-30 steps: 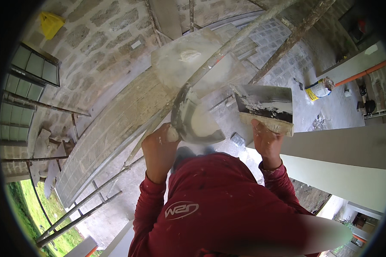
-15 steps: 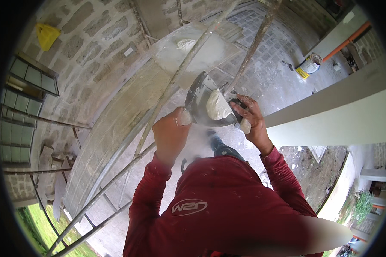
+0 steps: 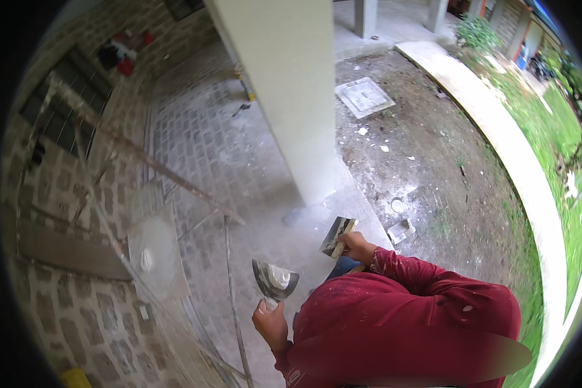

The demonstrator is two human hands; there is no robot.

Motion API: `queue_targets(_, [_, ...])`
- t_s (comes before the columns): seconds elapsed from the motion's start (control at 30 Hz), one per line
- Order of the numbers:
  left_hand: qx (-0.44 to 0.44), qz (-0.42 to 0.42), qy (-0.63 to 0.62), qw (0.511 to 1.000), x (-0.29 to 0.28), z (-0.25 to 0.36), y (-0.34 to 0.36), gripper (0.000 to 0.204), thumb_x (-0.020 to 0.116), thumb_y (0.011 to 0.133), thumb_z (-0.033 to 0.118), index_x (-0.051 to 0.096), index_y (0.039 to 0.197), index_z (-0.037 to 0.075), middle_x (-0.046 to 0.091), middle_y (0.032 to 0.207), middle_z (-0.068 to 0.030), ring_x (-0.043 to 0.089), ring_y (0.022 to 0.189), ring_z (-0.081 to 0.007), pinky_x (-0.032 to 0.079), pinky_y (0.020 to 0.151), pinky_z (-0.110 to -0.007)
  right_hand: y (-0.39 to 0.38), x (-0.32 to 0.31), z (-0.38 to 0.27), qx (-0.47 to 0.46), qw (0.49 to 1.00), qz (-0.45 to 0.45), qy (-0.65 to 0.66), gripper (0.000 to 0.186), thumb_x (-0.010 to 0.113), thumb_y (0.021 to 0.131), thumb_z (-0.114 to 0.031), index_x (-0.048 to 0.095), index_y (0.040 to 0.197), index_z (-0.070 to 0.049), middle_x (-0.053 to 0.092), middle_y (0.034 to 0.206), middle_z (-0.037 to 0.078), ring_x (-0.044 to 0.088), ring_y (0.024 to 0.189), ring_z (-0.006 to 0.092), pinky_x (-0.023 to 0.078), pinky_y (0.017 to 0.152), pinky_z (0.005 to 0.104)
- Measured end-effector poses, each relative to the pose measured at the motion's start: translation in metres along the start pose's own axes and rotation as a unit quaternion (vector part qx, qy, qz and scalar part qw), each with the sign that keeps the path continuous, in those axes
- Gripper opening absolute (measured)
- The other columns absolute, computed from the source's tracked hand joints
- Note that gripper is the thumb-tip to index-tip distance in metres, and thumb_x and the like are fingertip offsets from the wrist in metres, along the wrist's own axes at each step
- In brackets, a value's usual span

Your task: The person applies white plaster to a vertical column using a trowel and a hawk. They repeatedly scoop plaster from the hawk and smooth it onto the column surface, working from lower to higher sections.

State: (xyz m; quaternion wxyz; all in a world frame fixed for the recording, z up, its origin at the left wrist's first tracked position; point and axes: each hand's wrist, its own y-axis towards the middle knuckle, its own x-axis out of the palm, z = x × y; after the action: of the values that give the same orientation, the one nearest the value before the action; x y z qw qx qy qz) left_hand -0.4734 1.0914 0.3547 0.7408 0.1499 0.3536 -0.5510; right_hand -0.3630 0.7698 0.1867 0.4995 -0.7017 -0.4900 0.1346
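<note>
Hands (image 3: 269, 324) near pole (image 3: 235, 297) and pillar (image 3: 292, 97)

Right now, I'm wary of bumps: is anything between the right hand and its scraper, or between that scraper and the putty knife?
Nothing visible is. The right hand grips the scraper, and only floor shows in the gap between it and the putty knife in the left hand. The thin pole stands left of that gap.

The shirt (image 3: 381, 294) is white-flecked red, the scraper (image 3: 264, 279) grey, its plaster (image 3: 279, 277) white, the column (image 3: 284, 97) cream, the grass (image 3: 559, 145) green.
</note>
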Motion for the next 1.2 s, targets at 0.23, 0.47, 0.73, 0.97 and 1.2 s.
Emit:
queue_targets(0.23, [0.153, -0.089, -0.054, 0.983, 0.104, 0.043, 0.051, 0.026, 0.091, 0.087, 0.017, 0.074, 0.089, -0.002, 0.074, 0.079, -0.0152, 0.066, 0.071, -0.0349, 0.053, 0.070, -0.052, 0.022, -0.075, -0.059, -0.107, 0.993, -0.030, -0.033, 0.052, 0.086, 0.085, -0.013, 0.070, 0.128, 0.012, 0.075, 0.122, 0.022, 0.077, 0.106, 0.0373, 0.066, 0.091, 0.0516])
queue_targets(0.47, [0.296, -0.107, -0.001, 0.949, 0.229, 0.184, 0.123, 0.018, 0.082, 0.089, 0.013, 0.075, 0.095, -0.004, 0.078, 0.091, -0.0224, 0.072, 0.081, -0.0395, 0.055, 0.077, -0.055, 0.049, -0.231, -0.146, -0.138, 0.978, 0.134, 0.082, 0.043, 0.084, 0.084, -0.017, 0.073, 0.114, 0.012, 0.072, 0.103, 0.017, 0.071, 0.085, 0.0285, 0.057, 0.070, 0.0451])
queue_targets(0.73, [0.359, -0.187, 0.020, 0.914, 0.290, 0.266, 0.104, 0.031, 0.080, 0.089, 0.017, 0.075, 0.106, -0.008, 0.077, 0.099, -0.0298, 0.073, 0.090, -0.0478, 0.055, 0.080, -0.057, 0.036, -0.379, -0.181, -0.164, 0.913, 0.241, 0.286, 0.044, 0.080, 0.087, -0.004, 0.063, 0.127, 0.007, 0.065, 0.119, 0.017, 0.069, 0.104, 0.0333, 0.062, 0.081, 0.0521])
queue_targets(0.97, [0.277, -0.164, 0.130, 0.938, 0.254, 0.300, 0.103, 0.036, 0.096, 0.072, 0.016, 0.077, 0.097, -0.003, 0.078, 0.091, -0.0265, 0.074, 0.089, -0.0502, 0.055, 0.076, -0.054, 0.045, -0.379, -0.159, -0.159, 0.886, 0.272, 0.340, 0.040, 0.071, 0.091, -0.001, 0.061, 0.130, -0.002, 0.066, 0.112, 0.015, 0.069, 0.096, 0.0341, 0.062, 0.084, 0.0574])
queue_targets(1.2, [0.165, -0.140, 0.195, 0.957, 0.207, 0.305, 0.113, 0.060, 0.093, 0.080, 0.040, 0.080, 0.125, 0.002, 0.080, 0.106, -0.0268, 0.077, 0.103, -0.0467, 0.060, 0.088, -0.052, 0.111, -0.292, -0.161, -0.086, 0.950, 0.114, 0.279, 0.043, 0.065, 0.094, 0.000, 0.056, 0.135, -0.004, 0.062, 0.108, 0.014, 0.069, 0.094, 0.0352, 0.063, 0.083, 0.0637])
